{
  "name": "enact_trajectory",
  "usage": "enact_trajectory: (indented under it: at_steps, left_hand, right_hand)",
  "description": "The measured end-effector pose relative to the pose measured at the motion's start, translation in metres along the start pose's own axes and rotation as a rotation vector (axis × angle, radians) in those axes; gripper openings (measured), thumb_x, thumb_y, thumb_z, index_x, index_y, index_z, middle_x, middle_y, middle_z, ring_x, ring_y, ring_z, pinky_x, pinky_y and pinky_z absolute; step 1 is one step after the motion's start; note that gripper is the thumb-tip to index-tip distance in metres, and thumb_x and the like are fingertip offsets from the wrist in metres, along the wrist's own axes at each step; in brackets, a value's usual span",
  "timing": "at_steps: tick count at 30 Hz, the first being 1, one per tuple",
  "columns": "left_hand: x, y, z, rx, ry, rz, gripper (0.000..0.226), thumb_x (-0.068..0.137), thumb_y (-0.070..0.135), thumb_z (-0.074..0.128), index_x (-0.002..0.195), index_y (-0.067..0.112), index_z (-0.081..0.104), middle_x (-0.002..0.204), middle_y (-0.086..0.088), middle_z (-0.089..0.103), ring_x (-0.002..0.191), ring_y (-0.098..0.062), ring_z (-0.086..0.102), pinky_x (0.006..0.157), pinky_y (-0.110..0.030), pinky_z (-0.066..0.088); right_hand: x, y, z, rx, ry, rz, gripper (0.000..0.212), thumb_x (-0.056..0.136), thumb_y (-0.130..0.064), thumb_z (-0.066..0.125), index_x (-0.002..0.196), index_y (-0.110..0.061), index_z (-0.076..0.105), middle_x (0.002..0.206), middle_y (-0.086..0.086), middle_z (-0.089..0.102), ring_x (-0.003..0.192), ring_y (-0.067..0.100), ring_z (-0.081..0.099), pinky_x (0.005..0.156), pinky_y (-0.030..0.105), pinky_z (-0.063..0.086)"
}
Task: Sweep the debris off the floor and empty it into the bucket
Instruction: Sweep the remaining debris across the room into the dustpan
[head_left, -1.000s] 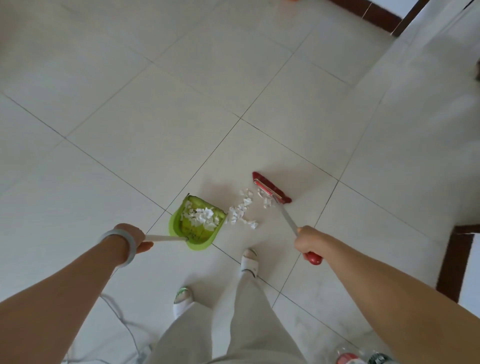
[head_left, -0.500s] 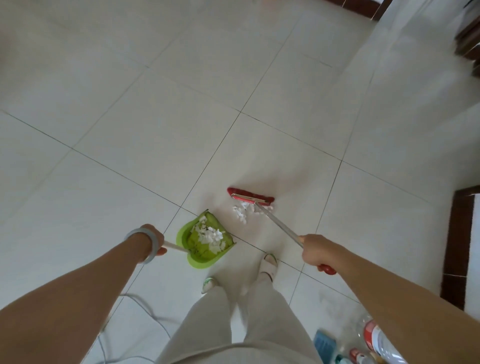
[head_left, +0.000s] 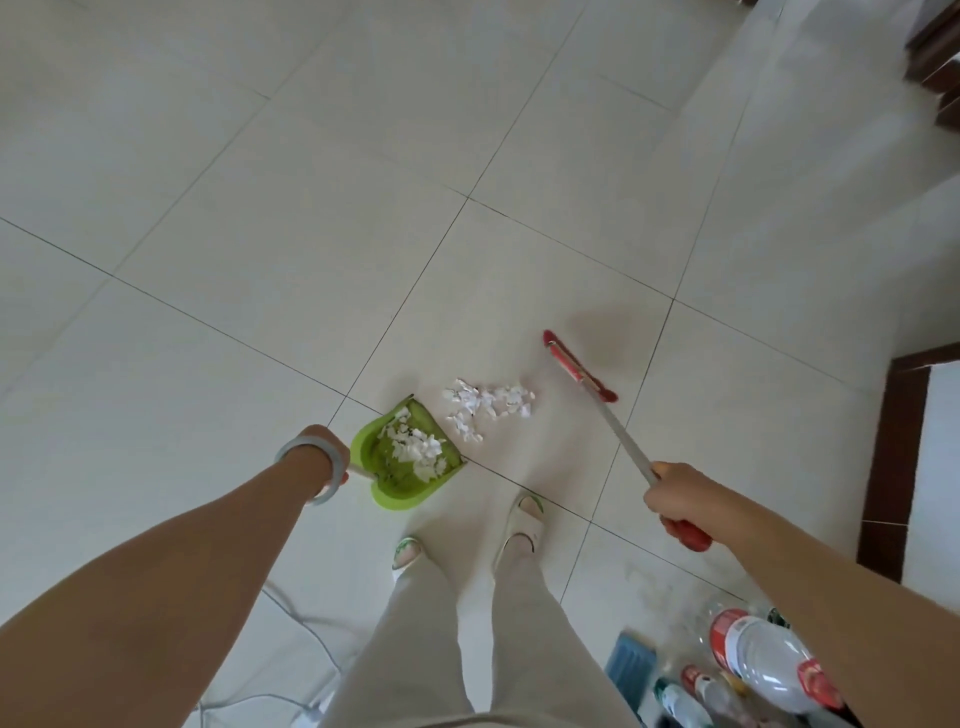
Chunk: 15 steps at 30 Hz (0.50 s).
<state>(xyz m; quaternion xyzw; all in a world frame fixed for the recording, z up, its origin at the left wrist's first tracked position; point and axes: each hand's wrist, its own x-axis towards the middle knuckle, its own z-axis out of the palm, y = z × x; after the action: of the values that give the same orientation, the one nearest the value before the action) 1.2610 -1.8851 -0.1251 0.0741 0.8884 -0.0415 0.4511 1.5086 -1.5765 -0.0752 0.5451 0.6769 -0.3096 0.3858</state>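
The red broom (head_left: 579, 371) had swung out to the right since half a second earlier, and its head no longer touched the paper scraps (head_left: 485, 408). Those scraps lay in a loose pile on the tiled floor (head_left: 260, 260), between the broom head and the open mouth of the green dustpan (head_left: 387, 496), just beside the mouth. The pan sat next to a crossing of tile seams and already held more white pieces (head_left: 418, 452). Our right hand (head_left: 675, 493) was curled round the broom's metal handle, just above its red end grip. Our left hand (head_left: 324, 447), with a pale bangle (head_left: 311, 467) at the wrist, held the dustpan's pale handle, though the wrist hid its fingers. Our slippers (head_left: 524, 525) stood near the pan. Plastic bottles (head_left: 769, 660) lay near the floor's bottom right corner.
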Motion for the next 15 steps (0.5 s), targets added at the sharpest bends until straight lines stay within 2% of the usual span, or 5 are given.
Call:
enact_trajectory:
  at_steps: [2,4,6,9,15]
  left_hand:
    - [0.013,0.009,0.002,-0.263,-0.051,-0.125,0.009,0.096,0.011,0.048,0.088,0.009,0.045,0.062,0.002,0.041,0.047,-0.006,0.056,0.049,-0.013,0.045]
    - [0.021,0.021,-0.004,0.018,-0.060,-0.011,0.013,0.094,0.005,0.050,0.086,0.013,0.044,0.063,0.002,0.044,0.024,0.002,0.047,0.052,-0.012,0.053]
    - [0.029,0.021,-0.004,-0.002,-0.068,-0.095,0.014,0.093,0.013,0.053,0.082,0.012,0.047,0.069,0.003,0.051,0.036,0.002,0.055,0.070,-0.019,0.056]
    - [0.039,0.023,0.001,0.009,-0.017,-0.076,0.012,0.091,0.025,0.057,0.085,0.015,0.054,0.082,0.004,0.056,0.072,-0.014,0.058,0.074,-0.020,0.050]
    - [0.021,0.033,0.005,-0.089,0.049,-0.057,0.010,0.093,0.020,0.049,0.086,0.015,0.055,0.085,0.003,0.056,0.077,-0.016,0.056,0.083,-0.022,0.052]
  right_hand:
    - [0.009,-0.010,0.003,0.061,0.004,0.045,0.042,0.089,0.002,0.034,0.126,-0.010,0.048,0.063,0.012,0.054,0.040,0.015,0.042,0.039,0.018,0.032]
    - [0.012,-0.025,0.011,0.082,-0.027,0.065,0.043,0.087,0.001,0.038,0.128,-0.009,0.048,0.063,0.012,0.057,0.045,0.018,0.048,0.042,0.020,0.037]
    - [0.004,-0.040,0.025,0.060,-0.072,0.053,0.040,0.088,0.001,0.040,0.126,-0.006,0.051,0.066,0.011,0.058,0.052,0.021,0.051,0.047,0.024,0.039]
    - [-0.013,-0.058,0.056,-0.041,-0.139,-0.022,0.038,0.093,-0.005,0.042,0.131,-0.004,0.047,0.079,0.011,0.058,0.056,0.017,0.049,0.049,0.025,0.038]
    - [-0.053,-0.077,0.116,-0.250,-0.203,-0.208,0.052,0.094,-0.007,0.043,0.145,-0.003,0.034,0.125,0.014,0.058,0.105,0.025,0.062,0.085,0.029,0.049]
